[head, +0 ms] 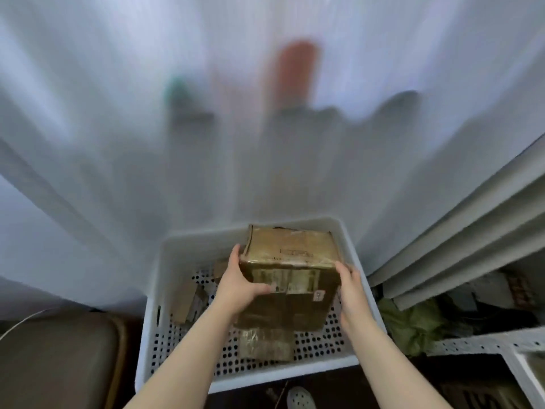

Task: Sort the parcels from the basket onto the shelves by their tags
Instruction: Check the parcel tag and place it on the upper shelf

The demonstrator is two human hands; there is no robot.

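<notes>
Looking down past a pale perforated shoe (pixel 298 398) at the bottom edge. Reaching both bare forearms forward over the white basket (pixel 188 246), perforated across its floor.

Gripping the cardboard parcel (pixel 295 252) from both sides. Clamping the left hand (pixel 236 287) on its near left corner, thumb lying across the near face beside a strip of worn labels, fingers wrapping round the left side. Curling the right hand (pixel 351 293) round its right edge, thumb resting near the upper corner. Holding the parcel tilted, top face leaning away, within the basket's outline and close to the far wall; not showing whether its underside is clearing the floor. Carrying a small white tag (pixel 318 296) on the near face, too small for reading.

Seeing two more in the basket: a taped flat parcel (pixel 265 343) lying on the floor just nearer than the held one, and a brown parcel (pixel 184 302) leaning near the left wall.

Passing a brown seat (pixel 59 364) standing just left of the basket, and grey shelves (pixel 457 261) rising at the right, with a crumpled green bag (pixel 413 323) lying low beside the basket's right wall.

Ending at a translucent white sheet (pixel 118 143) hanging behind the basket, blurring an orange shape (pixel 295 72) and a green shape (pixel 177 87) beyond it.
</notes>
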